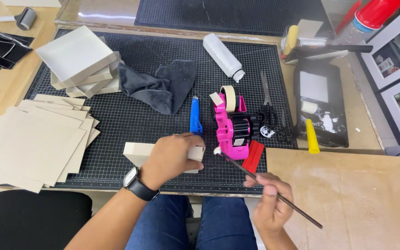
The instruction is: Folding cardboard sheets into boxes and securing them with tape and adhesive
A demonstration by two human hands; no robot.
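Gluing in hand: left hand [174,157] clamped on a cardboard box [137,153] at lower centre, right hand [270,200] pinching a white-tipped brush [255,178], which next needs steady aim at the box edge.

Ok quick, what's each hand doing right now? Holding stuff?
Left hand: closed over a small cream box on the cutting mat.
Right hand: closed, holding a thin brush with a white tip.
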